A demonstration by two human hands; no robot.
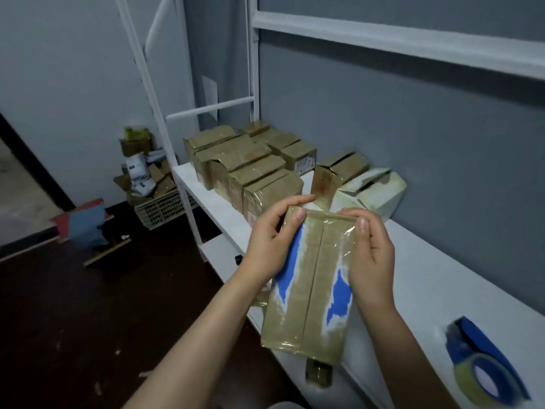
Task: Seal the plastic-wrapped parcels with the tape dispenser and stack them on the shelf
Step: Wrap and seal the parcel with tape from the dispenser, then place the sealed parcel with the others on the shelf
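Note:
I hold a flat parcel [312, 284], blue and white under tan tape, above the front edge of the white shelf [427, 276]. My left hand [271, 240] grips its upper left corner, thumb on top. My right hand [370, 249] grips the upper right edge. The blue tape dispenser [483, 367] with its tan roll lies on the shelf at the lower right, apart from both hands. Several taped parcels [250, 166] stand packed together at the shelf's far end.
Two more parcels [339, 172], one lighter [374, 190], lie behind my hands near the grey wall. A plastic crate [165, 208] heaped with packets stands on the dark floor to the left. The shelf's white frame posts [253, 69] rise at the back.

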